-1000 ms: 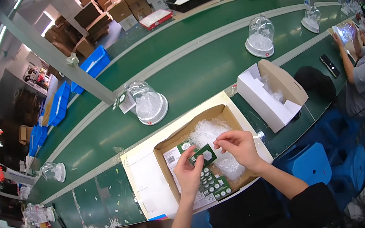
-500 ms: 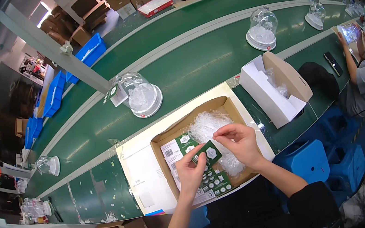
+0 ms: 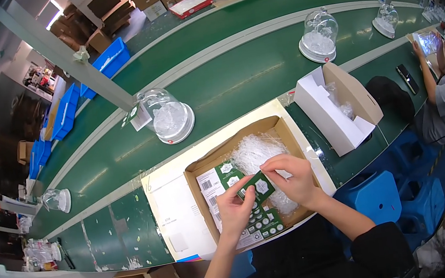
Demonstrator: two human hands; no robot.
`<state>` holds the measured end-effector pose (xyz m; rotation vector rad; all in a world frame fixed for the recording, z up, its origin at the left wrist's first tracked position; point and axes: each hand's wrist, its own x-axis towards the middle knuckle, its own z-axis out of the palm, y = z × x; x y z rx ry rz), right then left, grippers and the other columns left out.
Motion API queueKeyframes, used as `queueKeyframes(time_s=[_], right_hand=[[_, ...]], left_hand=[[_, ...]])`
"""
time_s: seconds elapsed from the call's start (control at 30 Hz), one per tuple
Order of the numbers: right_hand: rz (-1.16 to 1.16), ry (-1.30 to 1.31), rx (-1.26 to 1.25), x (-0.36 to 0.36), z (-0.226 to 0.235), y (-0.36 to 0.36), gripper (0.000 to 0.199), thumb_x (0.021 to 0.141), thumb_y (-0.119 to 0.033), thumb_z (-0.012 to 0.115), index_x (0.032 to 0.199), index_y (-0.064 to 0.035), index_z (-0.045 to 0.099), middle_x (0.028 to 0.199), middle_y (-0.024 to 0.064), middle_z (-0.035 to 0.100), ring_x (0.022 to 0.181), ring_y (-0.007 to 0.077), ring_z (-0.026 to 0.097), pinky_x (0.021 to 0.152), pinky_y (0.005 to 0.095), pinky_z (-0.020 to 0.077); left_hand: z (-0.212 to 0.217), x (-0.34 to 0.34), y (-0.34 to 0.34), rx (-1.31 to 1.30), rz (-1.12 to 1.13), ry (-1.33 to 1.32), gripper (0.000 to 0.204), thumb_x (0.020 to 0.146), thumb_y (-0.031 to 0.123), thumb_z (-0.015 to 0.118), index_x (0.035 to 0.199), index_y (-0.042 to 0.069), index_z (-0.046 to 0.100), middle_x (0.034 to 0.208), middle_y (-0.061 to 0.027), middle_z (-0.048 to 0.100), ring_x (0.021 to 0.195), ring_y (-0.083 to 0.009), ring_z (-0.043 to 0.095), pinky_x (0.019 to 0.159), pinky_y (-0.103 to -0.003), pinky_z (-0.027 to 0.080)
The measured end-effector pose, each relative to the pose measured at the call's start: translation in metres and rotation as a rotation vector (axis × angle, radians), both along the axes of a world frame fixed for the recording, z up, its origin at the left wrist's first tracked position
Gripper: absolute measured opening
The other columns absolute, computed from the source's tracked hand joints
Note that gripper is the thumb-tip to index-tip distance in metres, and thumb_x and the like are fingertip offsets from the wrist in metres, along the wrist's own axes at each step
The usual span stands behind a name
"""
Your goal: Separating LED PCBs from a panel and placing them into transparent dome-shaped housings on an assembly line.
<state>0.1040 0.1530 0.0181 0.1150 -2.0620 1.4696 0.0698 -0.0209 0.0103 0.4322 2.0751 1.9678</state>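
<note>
One green card with whitish emblem is pinched by the left hand, tilted, close to the right hand.

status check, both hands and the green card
Left hand holds green card. Right hand at card's upper edge, contact unclear. Nothing visibly blocking either hand.

Had below the fingers a tray with cards and shreds, rightward a carton, beyond leftward a dome.
</note>
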Motion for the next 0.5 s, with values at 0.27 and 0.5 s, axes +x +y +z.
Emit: queueKeyframes(time_s=[0.27, 0.5], right_hand=[[0.001, 0.088, 0.075, 0.0003, 0.0026, 0.0002, 0.018, 0.072, 0.011, 0.071, 0.087, 0.0008, 0.068, 0.088, 0.0126, 0.070, 0.082, 0.0250, 0.069, 0.073, 0.0311, 0.0549], [0.012, 0.107, 0.085, -0.0004, 0.0006, -0.0011, 0.019, 0.071, 0.012, 0.071, 0.087, 0.0005, 0.068, 0.087, 0.0123, 0.070, 0.082, 0.0252, 0.069, 0.072, 0.0314, 0.0551]], left_hand=[[0.0042, 0.0011, -0.0003, -0.081, -0.007, -0.098, 0.025, 0.087, -0.002, 0.064, 0.112, -0.005, 0.067, 0.099, -0.0089, 0.070, 0.087, -0.0090, 0.061, 0.075, -0.021, 0.048], [0.0007, 0.0006, 0.0007, 0.002, -0.008, -0.034, 0.024, 0.088, -0.001, 0.064, 0.111, -0.005, 0.067, 0.099, -0.0083, 0.070, 0.086, -0.0084, 0.060, 0.074, -0.020, 0.048]])
